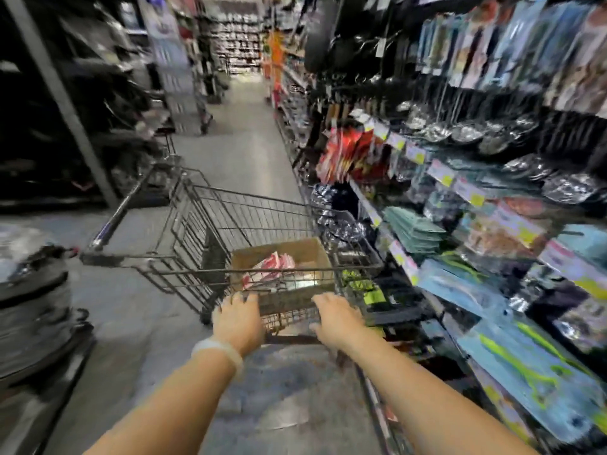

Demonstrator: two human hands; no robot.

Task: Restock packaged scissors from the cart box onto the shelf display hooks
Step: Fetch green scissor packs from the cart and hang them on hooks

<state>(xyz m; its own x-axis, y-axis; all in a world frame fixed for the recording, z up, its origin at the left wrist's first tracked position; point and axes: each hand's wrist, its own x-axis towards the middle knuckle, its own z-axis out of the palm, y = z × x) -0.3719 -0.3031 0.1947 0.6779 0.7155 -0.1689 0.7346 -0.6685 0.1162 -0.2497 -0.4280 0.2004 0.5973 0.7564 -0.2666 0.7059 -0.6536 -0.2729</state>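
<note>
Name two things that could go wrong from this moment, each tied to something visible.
1. The cart runs close beside the shelf on the right; it may clip hanging packages.
2. Both the left hand and right hand rest on the near end of the cart; the cardboard box inside could slide if it is turned sharply.

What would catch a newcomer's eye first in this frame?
Probably the two bare hands, left hand and right hand, gripping the near end of a wire shopping cart at centre frame. Inside it sits an open cardboard box holding red-and-white packages. Along the right runs a crowded shelf display with blue-carded green utensils nearest the camera, much of it motion-blurred.
</note>
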